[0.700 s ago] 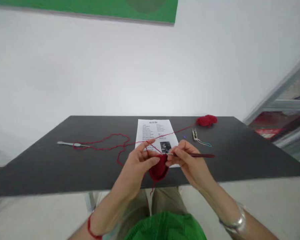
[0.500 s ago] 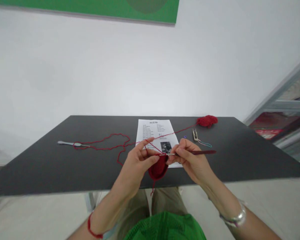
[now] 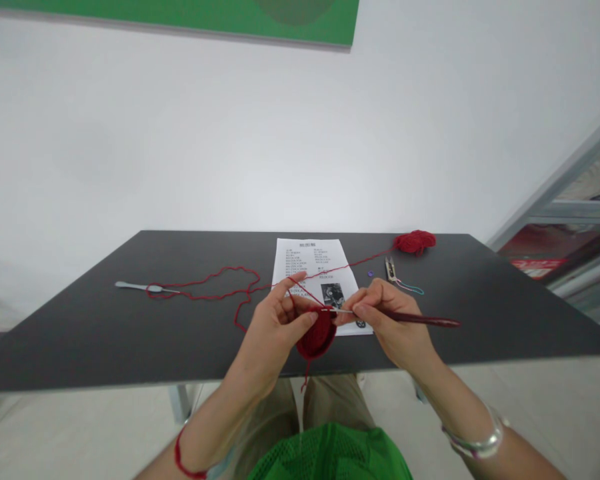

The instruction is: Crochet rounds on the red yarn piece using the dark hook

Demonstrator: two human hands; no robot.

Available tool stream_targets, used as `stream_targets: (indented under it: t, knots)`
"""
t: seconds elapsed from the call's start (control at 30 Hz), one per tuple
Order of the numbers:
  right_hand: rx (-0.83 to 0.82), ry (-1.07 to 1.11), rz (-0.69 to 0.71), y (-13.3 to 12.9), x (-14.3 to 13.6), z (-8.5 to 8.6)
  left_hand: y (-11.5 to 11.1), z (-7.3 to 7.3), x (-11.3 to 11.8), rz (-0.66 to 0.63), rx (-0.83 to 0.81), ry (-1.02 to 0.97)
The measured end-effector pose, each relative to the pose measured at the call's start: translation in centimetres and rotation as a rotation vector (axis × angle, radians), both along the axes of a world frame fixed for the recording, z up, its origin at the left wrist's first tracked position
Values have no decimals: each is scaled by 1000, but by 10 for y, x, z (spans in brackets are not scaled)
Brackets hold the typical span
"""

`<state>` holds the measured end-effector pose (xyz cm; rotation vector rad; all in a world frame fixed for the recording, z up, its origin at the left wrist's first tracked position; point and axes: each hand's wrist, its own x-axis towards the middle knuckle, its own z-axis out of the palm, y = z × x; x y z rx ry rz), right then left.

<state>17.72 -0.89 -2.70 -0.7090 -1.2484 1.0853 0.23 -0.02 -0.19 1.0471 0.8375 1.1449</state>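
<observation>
Head view: your left hand (image 3: 270, 330) pinches the red crochet piece (image 3: 317, 339) between thumb and fingers, with yarn (image 3: 307, 293) running over your raised index finger. Your right hand (image 3: 393, 330) grips the hook (image 3: 433, 321), its metal tip at the piece's top edge. You have the piece at the table's (image 3: 130, 340) near side, by the printed sheet (image 3: 306, 257); scissors (image 3: 391, 269) lie beyond your right hand.

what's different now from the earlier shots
The right hand has drawn the slim dark-red-handled crochet hook rightward, its handle end dipping lower. Nothing was let go: the left hand still pinches the rounded red crocheted piece. The red yarn bundle stayed put.
</observation>
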Motion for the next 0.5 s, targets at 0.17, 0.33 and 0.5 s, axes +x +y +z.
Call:
stream_targets:
  t: [0.17,0.33,0.5]
  knots:
    - [57,-175,-39,-3,5,5,0,-1,1,13,10,9]
    - [171,-478,-107,-9,8,16,-2,-1,1,32,72,115]
    - [533,-730,-224,-21,-1,16,-5,-4,4,99,178,179]
